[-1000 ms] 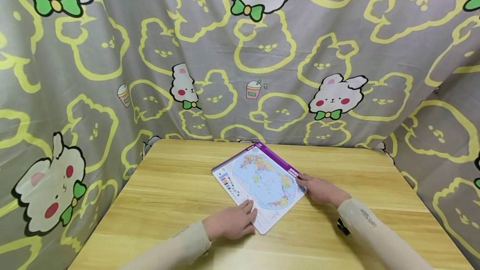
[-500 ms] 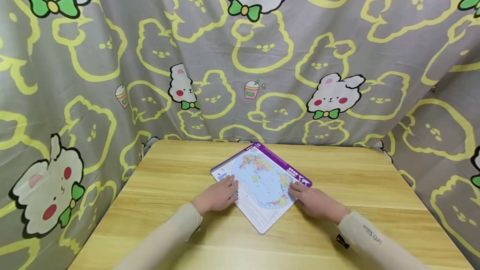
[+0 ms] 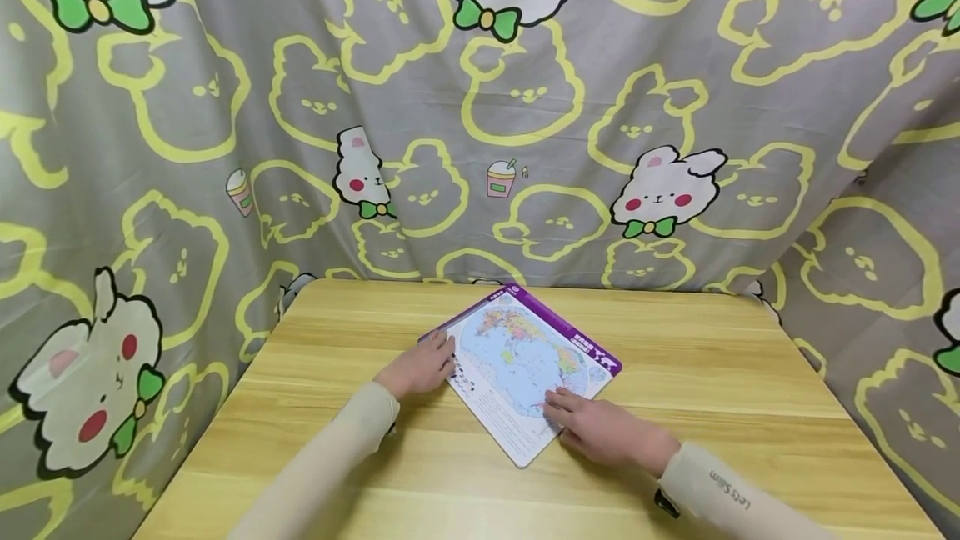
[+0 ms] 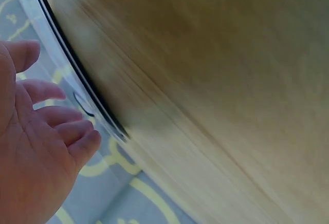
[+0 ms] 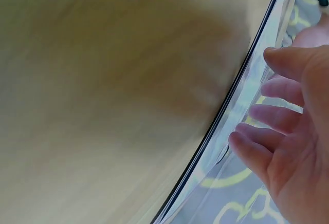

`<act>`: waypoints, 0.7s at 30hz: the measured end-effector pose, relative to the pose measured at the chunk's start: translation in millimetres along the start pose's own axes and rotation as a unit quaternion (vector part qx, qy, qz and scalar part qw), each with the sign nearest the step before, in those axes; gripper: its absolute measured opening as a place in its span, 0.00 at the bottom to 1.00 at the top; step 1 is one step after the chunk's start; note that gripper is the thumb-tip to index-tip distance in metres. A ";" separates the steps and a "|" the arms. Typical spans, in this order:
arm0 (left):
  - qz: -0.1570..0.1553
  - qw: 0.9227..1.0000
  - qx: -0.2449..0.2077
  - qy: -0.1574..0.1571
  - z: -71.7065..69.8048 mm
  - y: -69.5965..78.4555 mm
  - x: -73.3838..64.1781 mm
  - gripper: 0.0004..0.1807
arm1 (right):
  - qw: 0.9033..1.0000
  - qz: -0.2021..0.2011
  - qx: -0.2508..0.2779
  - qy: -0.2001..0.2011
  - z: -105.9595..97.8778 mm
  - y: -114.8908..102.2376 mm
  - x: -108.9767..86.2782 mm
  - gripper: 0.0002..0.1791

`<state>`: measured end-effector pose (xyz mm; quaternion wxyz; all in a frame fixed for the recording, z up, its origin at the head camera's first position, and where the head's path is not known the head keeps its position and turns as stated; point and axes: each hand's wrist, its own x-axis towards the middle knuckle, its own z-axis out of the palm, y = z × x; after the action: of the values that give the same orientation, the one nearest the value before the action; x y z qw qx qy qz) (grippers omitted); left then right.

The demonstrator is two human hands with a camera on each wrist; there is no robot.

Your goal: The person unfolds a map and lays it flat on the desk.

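A flat world map board (image 3: pixel 517 369) with a purple border lies on the table, turned so that one corner points towards me. Near its left corner is my left hand (image 3: pixel 418 367), fingers over the edge. My right hand (image 3: pixel 603 429) reaches over the lower right edge, its fingertips above the printed map. In the left wrist view the left hand (image 4: pixel 46 142) has loosely bent fingers with nothing between them, alongside the thin board. The right wrist view has the right hand (image 5: pixel 293 136) held much the same way. Whether the fingertips touch the board, I cannot tell.
The board rests on a wooden table (image 3: pixel 337 457). Behind and to both sides hangs a grey curtain (image 3: pixel 420 73) with yellow outlines and white rabbits. A small black item (image 3: pixel 666 503) is by the right sleeve.
My left hand has moved up from the lower left edge to the left corner. The right hand has come down from the right corner along the lower right edge. The board has barely moved.
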<state>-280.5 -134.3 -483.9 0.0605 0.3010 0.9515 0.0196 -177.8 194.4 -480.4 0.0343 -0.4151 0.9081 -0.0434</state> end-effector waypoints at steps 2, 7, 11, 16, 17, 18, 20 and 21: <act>-0.003 1.000 -0.004 -0.002 -1.8 -3.3 1.7 0.29 | 1.000 -0.011 -0.005 -0.004 0.2 -5.5 1.7 0.26; -0.020 1.000 -0.019 -0.013 -3.0 -9.8 5.3 0.29 | 0.999 -0.035 -0.015 -0.003 1.3 -17.3 4.4 0.26; -0.028 0.999 -0.018 -0.028 -1.8 -13.1 6.7 0.30 | 0.999 -0.047 -0.018 0.001 1.3 -23.6 5.1 0.26; -0.036 0.998 -0.026 -0.037 -1.1 -14.6 7.3 0.31 | 0.998 -0.061 -0.013 0.003 0.6 -29.4 5.4 0.25; -0.038 0.998 -0.028 -0.038 -1.2 -14.6 7.4 0.31 | 0.998 -0.065 -0.014 0.002 0.5 -30.3 5.5 0.25; -0.040 0.998 -0.029 -0.040 -1.3 -14.6 7.5 0.31 | 0.998 -0.068 -0.016 0.002 0.5 -31.1 5.7 0.25; -0.043 0.998 -0.029 -0.043 -1.6 -14.5 7.7 0.31 | 0.997 -0.074 -0.019 -0.002 0.6 -32.5 5.9 0.24; -0.044 0.998 -0.031 -0.044 -1.8 -14.4 7.8 0.31 | 0.997 -0.077 -0.021 -0.005 0.8 -33.0 6.1 0.24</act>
<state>-295.3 -141.5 -484.0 0.1118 0.2571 0.9593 0.0329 -157.0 168.3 -477.9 0.0264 -0.4848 0.8739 -0.0249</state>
